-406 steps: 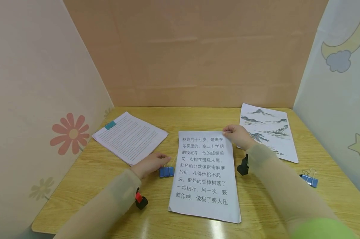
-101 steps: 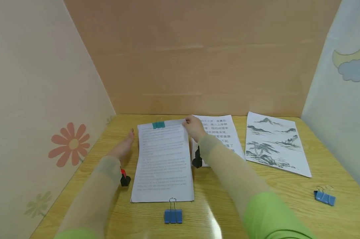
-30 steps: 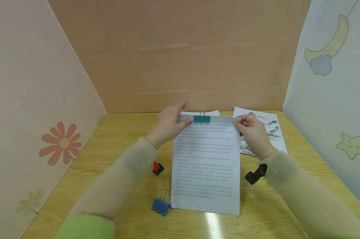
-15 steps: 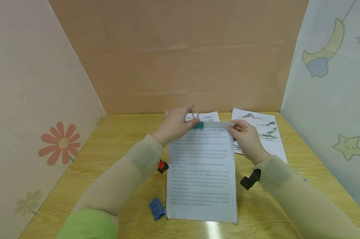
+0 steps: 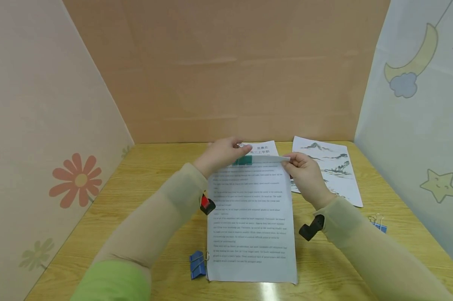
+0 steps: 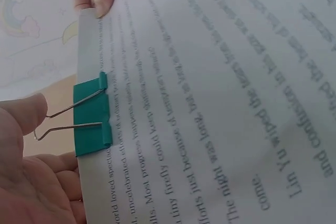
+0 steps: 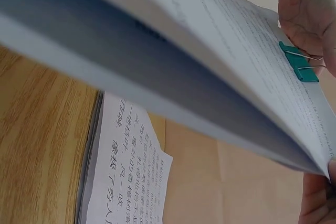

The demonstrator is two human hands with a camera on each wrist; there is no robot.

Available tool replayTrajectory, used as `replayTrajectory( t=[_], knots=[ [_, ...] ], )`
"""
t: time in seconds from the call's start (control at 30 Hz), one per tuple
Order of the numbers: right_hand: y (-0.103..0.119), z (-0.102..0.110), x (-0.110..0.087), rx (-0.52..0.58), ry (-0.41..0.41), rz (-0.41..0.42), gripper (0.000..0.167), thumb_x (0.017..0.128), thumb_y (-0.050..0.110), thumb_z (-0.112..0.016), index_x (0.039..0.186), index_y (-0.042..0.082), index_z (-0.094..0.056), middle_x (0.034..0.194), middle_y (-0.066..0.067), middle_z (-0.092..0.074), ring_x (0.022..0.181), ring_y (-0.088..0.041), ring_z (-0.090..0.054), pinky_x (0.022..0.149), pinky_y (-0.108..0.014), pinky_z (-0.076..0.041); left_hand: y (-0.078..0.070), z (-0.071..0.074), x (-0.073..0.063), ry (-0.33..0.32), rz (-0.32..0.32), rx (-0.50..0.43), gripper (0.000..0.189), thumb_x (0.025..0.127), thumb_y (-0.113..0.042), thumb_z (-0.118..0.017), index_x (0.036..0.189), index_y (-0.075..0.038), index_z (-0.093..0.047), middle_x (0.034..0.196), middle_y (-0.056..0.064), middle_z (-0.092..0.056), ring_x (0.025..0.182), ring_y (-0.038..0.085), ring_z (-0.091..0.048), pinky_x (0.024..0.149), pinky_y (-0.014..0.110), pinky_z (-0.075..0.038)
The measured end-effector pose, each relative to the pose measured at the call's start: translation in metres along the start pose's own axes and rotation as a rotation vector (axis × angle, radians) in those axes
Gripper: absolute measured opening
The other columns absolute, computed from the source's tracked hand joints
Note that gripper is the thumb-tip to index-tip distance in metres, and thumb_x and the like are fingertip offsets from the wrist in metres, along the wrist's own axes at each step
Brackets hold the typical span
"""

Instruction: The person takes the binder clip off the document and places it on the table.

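A stack of sheets with small English print (image 5: 253, 221) stands tilted up, its top edge raised off the table. A teal binder clip (image 5: 244, 160) grips that top edge, left of its middle. My left hand (image 5: 220, 155) is at the clip. In the left wrist view the thumb (image 6: 31, 113) meets the clip's wire handle, with the other fingers curled at the stack's edge. My right hand (image 5: 305, 173) pinches the stack's top right corner between thumb and fingers. The right wrist view shows the sheets (image 7: 231, 40) bowed apart at their lower side.
A blue binder clip (image 5: 198, 265) lies at the stack's lower left corner. Behind the stack lies another stack with large Chinese print (image 5: 265, 149), mostly covered. At the right are landscape-drawing sheets (image 5: 339, 167) and a second blue clip (image 5: 379, 226), partly behind the right arm.
The English-print stack went from the table's left to the middle, raised by both hands. My left hand slid along its top edge to the teal clip. The near blue clip got turned.
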State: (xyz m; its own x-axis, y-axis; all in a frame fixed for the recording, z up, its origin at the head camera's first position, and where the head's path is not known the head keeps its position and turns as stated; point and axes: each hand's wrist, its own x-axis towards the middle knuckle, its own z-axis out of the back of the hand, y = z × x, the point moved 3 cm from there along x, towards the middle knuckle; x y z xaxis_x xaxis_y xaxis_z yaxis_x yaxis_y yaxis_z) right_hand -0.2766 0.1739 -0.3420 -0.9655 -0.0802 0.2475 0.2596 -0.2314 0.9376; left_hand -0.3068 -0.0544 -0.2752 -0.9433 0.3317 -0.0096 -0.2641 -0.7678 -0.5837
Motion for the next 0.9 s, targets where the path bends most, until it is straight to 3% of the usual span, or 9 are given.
replayTrajectory(
  t=[0.13,0.23,0.47,0.9],
  knots=[
    [0.0,0.001,-0.0005,0.001,0.003,0.007,0.025,0.101,0.015,-0.051,0.117,-0.004,-0.056,0.107,-0.019,-0.065,0.085,-0.015,-0.066,0.069,-0.026,-0.055,0.0023,0.0017,0.0008,0.101,0.073,-0.243,0.062,0.091,-0.054,-0.057,0.143,-0.023,-0.047,0.143,-0.001,-0.047,0.131,0.021,-0.04,0.11,0.046,-0.027],
    [-0.0002,0.0016,-0.0007,0.002,0.005,0.008,0.025,0.101,0.015,-0.051,0.117,-0.004,-0.056,0.108,-0.019,-0.064,0.086,-0.015,-0.066,0.07,-0.026,-0.055,0.0034,0.0027,0.0013,0.131,0.097,-0.357,0.06,0.091,-0.047,-0.061,0.143,-0.018,-0.048,0.144,-0.001,-0.045,0.132,0.022,-0.038,0.11,0.046,-0.029],
    [-0.0008,0.0023,-0.0007,-0.002,0.007,0.01,0.025,0.101,0.015,-0.051,0.116,-0.004,-0.056,0.109,-0.02,-0.064,0.086,-0.015,-0.066,0.07,-0.027,-0.056,0.0038,0.0009,0.0022,0.112,0.046,-0.346,0.055,0.093,-0.041,-0.062,0.138,-0.012,-0.052,0.132,0.001,-0.053,0.119,0.02,-0.047,0.105,0.042,-0.035],
    [-0.0076,0.006,0.0003,0.002,0.001,0.018,0.025,0.1,0.014,-0.052,0.116,-0.004,-0.057,0.107,-0.019,-0.065,0.084,-0.015,-0.067,0.069,-0.027,-0.056,0.0029,-0.0063,0.0034,0.058,0.04,-0.373,0.049,0.092,-0.037,-0.064,0.134,-0.013,-0.054,0.127,0.001,-0.055,0.114,0.021,-0.049,0.103,0.042,-0.037]
  ],
)
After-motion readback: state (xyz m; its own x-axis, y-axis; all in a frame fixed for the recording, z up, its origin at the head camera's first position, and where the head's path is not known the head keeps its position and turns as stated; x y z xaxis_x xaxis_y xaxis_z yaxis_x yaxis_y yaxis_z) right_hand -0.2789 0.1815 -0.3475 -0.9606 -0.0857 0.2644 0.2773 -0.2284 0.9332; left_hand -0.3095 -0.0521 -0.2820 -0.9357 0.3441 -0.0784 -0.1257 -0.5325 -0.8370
